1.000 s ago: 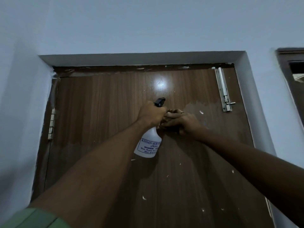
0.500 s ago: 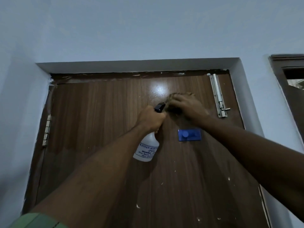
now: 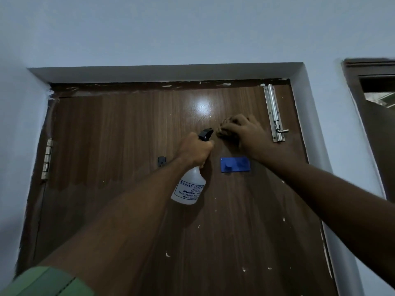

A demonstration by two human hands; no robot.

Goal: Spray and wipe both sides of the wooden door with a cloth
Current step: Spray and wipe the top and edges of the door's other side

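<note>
Reaching up at the wooden door that fills the middle of the frame, we work with both hands close together near its upper centre. Our left hand curls round the neck of a white spray bottle, the black nozzle sticking out above the knuckles and the labelled body hanging below the fist, tilted down toward the lower left. Our right hand sits just to the right of the nozzle and slightly higher, with its fingers bent over a bunched brown cloth that it presses against the door. The cloth shows only at the fingertips, to the upper left of the hand; most of it is hidden under the palm.

A silver bolt latch runs down the upper right of the door, near the right hand but apart from it. A blue plate with hooks sits below the right hand and right of the bottle. A small dark hook shows left of the left forearm, and a hinge sits at the door's left edge.

Compared with half a second ago, the right hand and cloth have shifted rightward, closer to the latch, and the gap to the left hand has widened. The left hand's hold on the bottle is unchanged.
</note>
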